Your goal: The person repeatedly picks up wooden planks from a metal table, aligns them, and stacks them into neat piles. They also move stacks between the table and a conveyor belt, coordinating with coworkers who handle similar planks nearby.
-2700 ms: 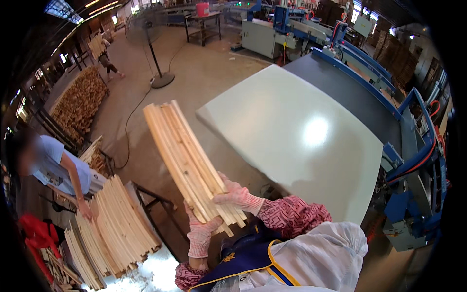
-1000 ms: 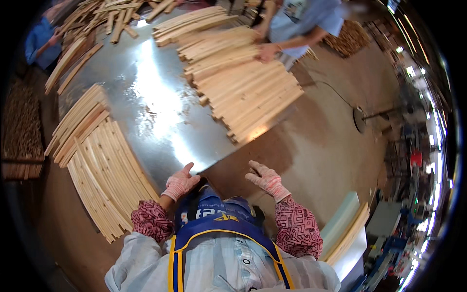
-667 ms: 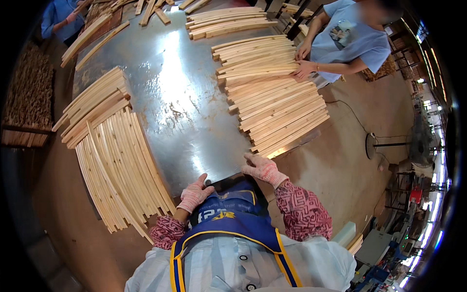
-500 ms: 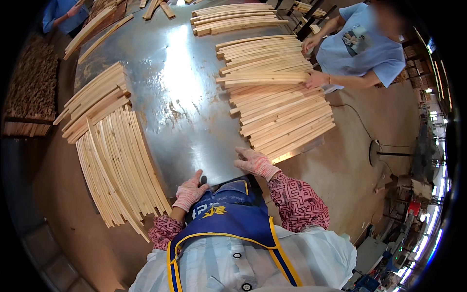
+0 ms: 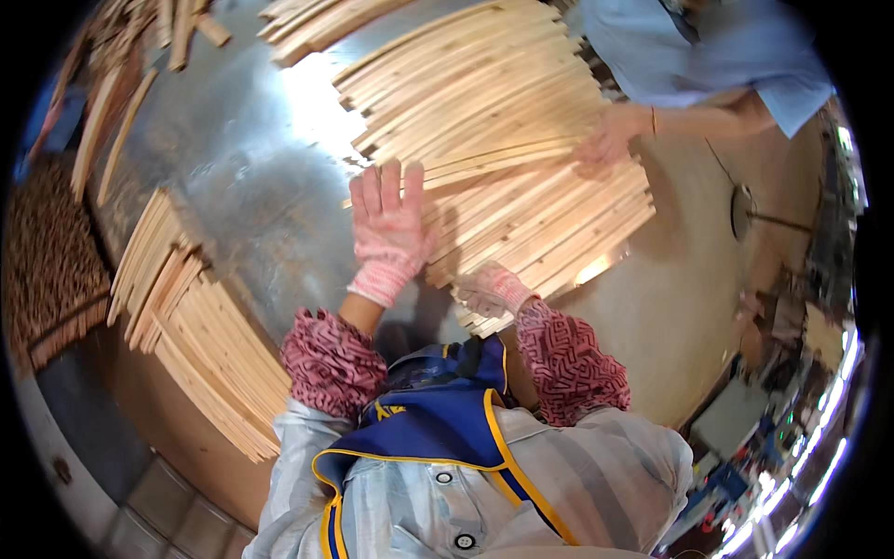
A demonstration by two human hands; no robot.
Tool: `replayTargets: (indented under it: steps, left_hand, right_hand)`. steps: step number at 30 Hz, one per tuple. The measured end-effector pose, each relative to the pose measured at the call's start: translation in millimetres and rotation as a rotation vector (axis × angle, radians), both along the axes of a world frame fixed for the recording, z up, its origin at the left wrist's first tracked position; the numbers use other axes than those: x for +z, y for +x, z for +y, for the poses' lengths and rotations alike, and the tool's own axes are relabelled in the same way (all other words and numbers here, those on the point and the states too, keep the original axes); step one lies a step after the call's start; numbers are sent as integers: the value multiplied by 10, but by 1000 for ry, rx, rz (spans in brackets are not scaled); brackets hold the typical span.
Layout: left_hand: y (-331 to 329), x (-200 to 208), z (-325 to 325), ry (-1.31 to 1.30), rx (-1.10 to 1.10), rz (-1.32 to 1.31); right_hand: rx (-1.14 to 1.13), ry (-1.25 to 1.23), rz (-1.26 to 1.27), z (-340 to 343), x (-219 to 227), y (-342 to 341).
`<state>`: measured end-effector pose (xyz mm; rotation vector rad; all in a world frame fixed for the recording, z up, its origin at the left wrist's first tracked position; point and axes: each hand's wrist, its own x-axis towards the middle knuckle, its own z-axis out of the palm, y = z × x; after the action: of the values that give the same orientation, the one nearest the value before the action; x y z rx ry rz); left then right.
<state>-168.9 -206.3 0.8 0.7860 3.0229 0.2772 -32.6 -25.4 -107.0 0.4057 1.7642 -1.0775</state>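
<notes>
Head view: left hand (image 5: 389, 233), gloved, fingers spread flat, being pressed against near edge of wood slat stack (image 5: 503, 158) on metal table (image 5: 233, 186), likely for squaring. Right hand (image 5: 494, 291) being curled at stack's corner; grip apparently closed, partly hidden. Co-worker's hand (image 5: 605, 144) being rested on far side.

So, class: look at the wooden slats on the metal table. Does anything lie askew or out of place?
Yes. In the big stack of slats, layers fan at differing angles and ends jut past the table's near edge. The left hand lies flat on it, the right hand at its overhanging corner. The left pile also splays.
</notes>
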Motion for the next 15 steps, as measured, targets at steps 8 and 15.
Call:
replayTargets:
  steps: [8, 15]
  left_hand:
    - [-645, -467, 576, -134, -118, -353]
    - [80, -186, -478, -210, 217, -634]
  right_hand:
    - [-142, -636, -329, 192, -347, -76]
    - [-418, -626, -247, -143, 377, -272]
